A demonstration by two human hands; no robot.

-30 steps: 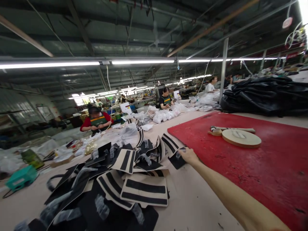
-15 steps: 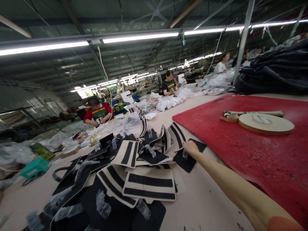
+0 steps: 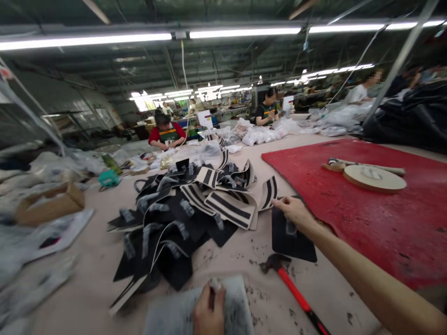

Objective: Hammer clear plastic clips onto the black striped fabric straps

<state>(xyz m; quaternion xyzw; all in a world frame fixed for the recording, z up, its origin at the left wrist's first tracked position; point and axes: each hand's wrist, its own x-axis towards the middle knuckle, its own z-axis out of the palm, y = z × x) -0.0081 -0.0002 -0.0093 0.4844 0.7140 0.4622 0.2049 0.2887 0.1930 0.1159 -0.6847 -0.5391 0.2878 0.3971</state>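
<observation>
My right hand (image 3: 293, 213) reaches forward, its fingers pinched at the lower corner of a curved white panel with black stripes (image 3: 268, 191). Under that hand lies a black panel (image 3: 296, 246) with a plastic-wrapped strap; whether it is gripped too I cannot tell. At the bottom, my left hand (image 3: 209, 311) is closed, thumb against fingers, around a small whitish thing (image 3: 215, 283) too blurred to name. It is over a grey, scuffed slab (image 3: 237, 298). Between the hands a claw hammer (image 3: 293, 288) with a red and black handle lies on the table.
A heap of black and striped panels (image 3: 174, 218) spreads left of centre. On the right, a red sheet (image 3: 377, 223) bears a roll of tape (image 3: 375, 178). A cardboard box (image 3: 52, 204) and plastic bags stand left. Co-workers sit across the table (image 3: 98, 251).
My view has swung down and left, bringing the hammer, slab and my left hand into sight. My right hand has drawn the striped and black panels nearer, away from the heap.
</observation>
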